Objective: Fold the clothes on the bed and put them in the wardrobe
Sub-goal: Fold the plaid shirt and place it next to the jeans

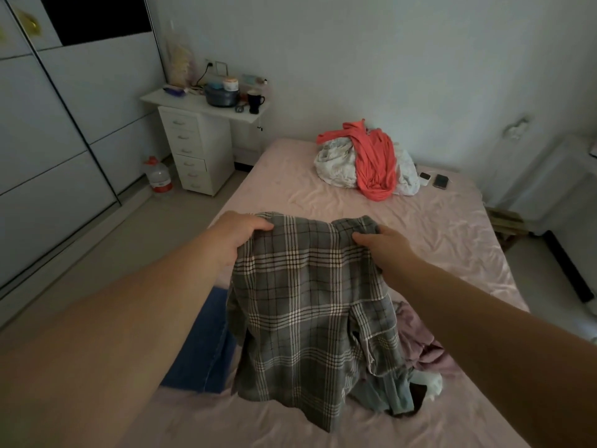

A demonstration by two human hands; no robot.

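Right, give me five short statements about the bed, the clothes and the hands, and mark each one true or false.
1. Both hands grip the plaid shirt by its top edge, left hand and right hand. True.
2. The plaid shirt lies flat and folded on the bed. False: it is held up and hangs down.
3. A coral garment is draped over a white bundle at the far end of the bed. True.
4. The jeans lie to the right of the shirt. False: they are on its left.
5. The dark mug stands on the bed. False: it is on the white desk.
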